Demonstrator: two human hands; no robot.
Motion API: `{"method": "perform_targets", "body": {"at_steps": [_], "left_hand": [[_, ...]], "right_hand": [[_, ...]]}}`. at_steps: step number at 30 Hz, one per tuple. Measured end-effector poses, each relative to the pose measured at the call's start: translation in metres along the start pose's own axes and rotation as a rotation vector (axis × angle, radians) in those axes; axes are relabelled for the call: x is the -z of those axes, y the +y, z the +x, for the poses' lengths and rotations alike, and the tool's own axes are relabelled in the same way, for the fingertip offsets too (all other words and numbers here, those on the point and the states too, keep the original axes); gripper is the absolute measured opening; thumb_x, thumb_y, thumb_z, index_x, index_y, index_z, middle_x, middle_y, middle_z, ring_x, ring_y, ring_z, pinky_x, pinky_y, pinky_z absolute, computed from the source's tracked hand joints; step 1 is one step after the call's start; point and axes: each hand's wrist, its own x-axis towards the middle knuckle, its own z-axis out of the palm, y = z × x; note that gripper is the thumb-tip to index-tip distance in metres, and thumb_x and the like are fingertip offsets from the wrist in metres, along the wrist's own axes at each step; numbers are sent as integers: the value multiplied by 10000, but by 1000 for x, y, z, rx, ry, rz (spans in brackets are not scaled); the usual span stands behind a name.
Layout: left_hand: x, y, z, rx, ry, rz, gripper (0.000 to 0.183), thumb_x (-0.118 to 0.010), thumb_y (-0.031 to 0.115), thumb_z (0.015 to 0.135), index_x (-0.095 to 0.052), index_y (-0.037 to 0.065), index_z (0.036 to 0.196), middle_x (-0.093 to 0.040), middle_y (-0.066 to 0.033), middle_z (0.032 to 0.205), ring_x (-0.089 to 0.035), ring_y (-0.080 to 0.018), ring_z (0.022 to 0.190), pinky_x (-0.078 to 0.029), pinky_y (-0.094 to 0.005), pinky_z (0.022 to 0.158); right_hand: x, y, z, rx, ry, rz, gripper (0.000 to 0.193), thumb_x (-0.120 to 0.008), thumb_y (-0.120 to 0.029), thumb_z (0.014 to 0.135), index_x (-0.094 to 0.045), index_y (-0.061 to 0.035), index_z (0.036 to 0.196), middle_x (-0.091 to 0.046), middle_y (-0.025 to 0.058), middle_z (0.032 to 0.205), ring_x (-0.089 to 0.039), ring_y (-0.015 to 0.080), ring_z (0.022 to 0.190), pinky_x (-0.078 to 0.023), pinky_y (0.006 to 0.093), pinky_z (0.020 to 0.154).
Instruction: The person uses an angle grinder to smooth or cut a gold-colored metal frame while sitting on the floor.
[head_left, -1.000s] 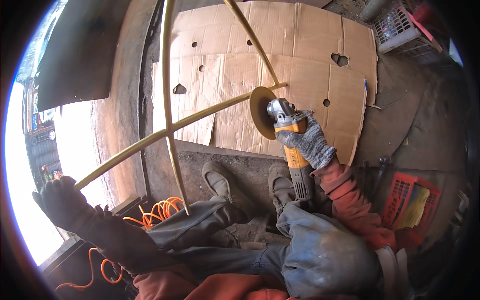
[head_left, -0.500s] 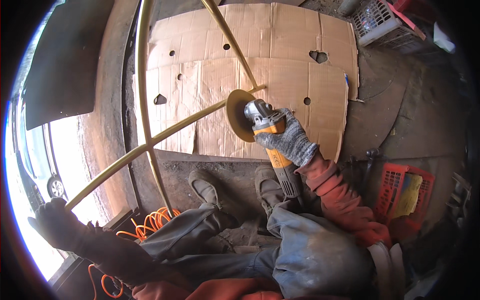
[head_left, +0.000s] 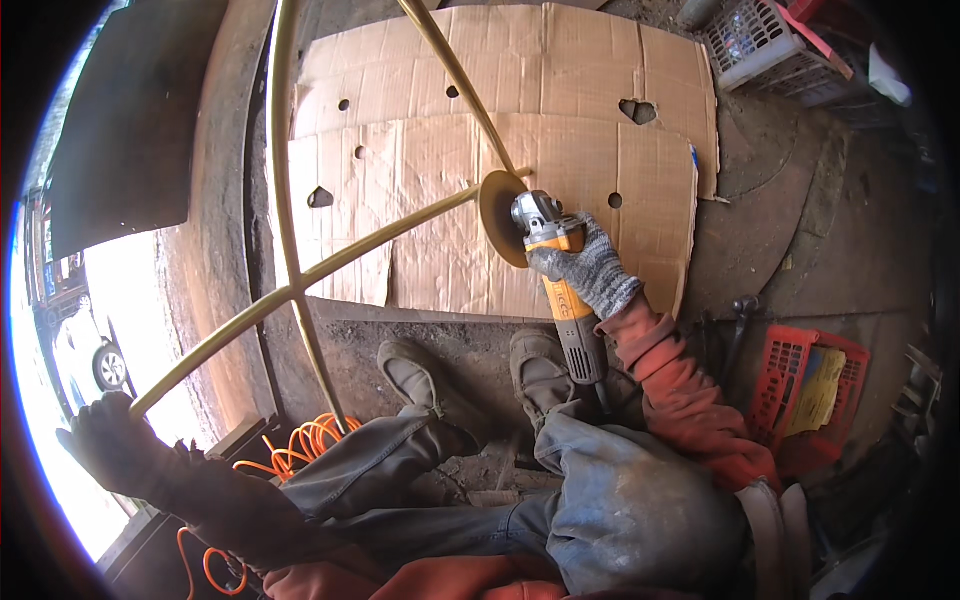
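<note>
In my gloved right hand [head_left: 592, 270] is a yellow and grey angle grinder [head_left: 568, 305], gripped round its body. Its wide round disc [head_left: 500, 222] meets the gold-coloured metal tube frame [head_left: 375, 238] close to the joint where two tubes join. Whether disc and tube touch I cannot tell for sure. At the lower left, my dark-gloved left hand [head_left: 122, 448] is closed on the near end of the long curved tube. Another tube crosses that one at mid-length.
Brown cardboard sheets [head_left: 460, 265] with cut holes lie under the frame. Beside my feet is a coiled orange hose [head_left: 305, 440]. A red plastic crate [head_left: 785, 400] stands at right, a grey crate [head_left: 745, 45] at upper right. A hammer [head_left: 742, 318] is near the red crate.
My right hand and the grinder have shifted right and slightly away from me, bringing the disc nearer the tube joint. My left hand stays put. Outside at left, the vehicles in view have changed.
</note>
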Motion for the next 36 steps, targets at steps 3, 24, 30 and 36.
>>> {"method": "perform_targets", "body": {"at_steps": [3, 24, 30, 36], "left_hand": [[6, 10, 5, -118, 75, 420, 458, -274, 340, 1070, -460, 84, 739, -470, -53, 742, -477, -210, 708, -401, -368, 763], [-1, 24, 6, -288, -77, 696, 143, -538, 186, 900, -531, 109, 780, -548, -66, 777, -566, -253, 850, -450, -397, 859], [-19, 15, -1, -171, 29, 372, 249, -438, 199, 997, -532, 85, 796, -535, -66, 796, -526, -199, 754, -439, -344, 733], [16, 52, 14, -343, 117, 454, 137, -597, 97, 777, -517, 160, 685, -515, -32, 729, -570, -214, 776, -505, -394, 846]], "right_hand": [[-9, -5, -8, 2, 3, 30, 567, -885, -177, 707, -513, -71, 1121, -632, 47, 986, -624, 130, 848, -548, 315, 752], [-42, -19, -29, 24, -116, 251, 547, -893, -122, 684, -517, -88, 1081, -648, 44, 966, -644, 134, 839, -558, 313, 739], [-28, -6, -11, 19, -23, 164, 507, -875, -135, 709, -541, -77, 1087, -654, 40, 957, -638, 131, 810, -551, 309, 722], [-28, -21, -20, -46, -76, 152, 468, -824, -77, 761, -535, -69, 1129, -671, 75, 972, -668, 146, 797, -576, 302, 688]]}}
